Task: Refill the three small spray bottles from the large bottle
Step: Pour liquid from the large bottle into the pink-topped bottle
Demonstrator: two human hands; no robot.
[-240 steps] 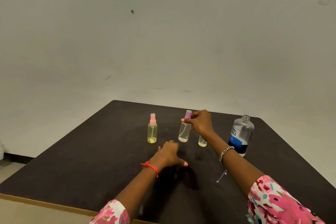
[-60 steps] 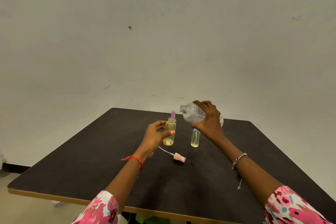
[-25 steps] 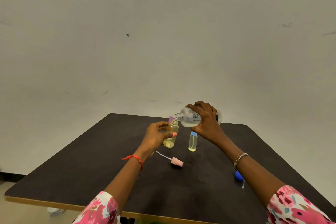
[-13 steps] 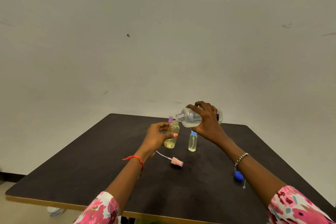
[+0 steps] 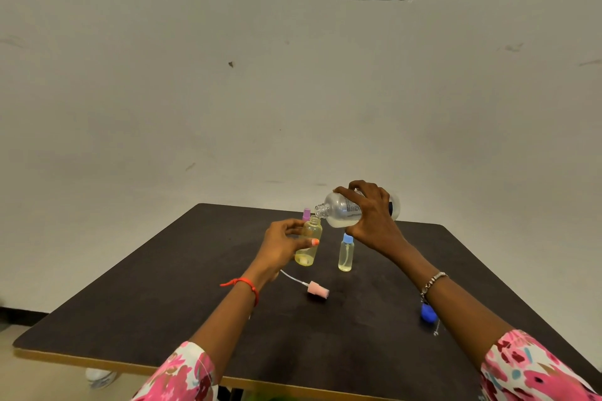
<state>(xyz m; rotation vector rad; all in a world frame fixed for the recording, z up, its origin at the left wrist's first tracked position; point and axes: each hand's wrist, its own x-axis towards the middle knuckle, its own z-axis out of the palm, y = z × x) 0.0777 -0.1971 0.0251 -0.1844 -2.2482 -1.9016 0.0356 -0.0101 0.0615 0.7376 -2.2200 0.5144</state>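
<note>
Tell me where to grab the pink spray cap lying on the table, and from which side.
Pinch the pink spray cap across its stubby pink head, coming down from above: it lies on its side on the table, and its thin white tube trailing away looks too slender to hold well.

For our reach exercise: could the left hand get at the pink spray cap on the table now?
Likely not freely: the left hand grips the open yellow bottle. The pink spray cap lies unobstructed close by, once it lets go.
</note>
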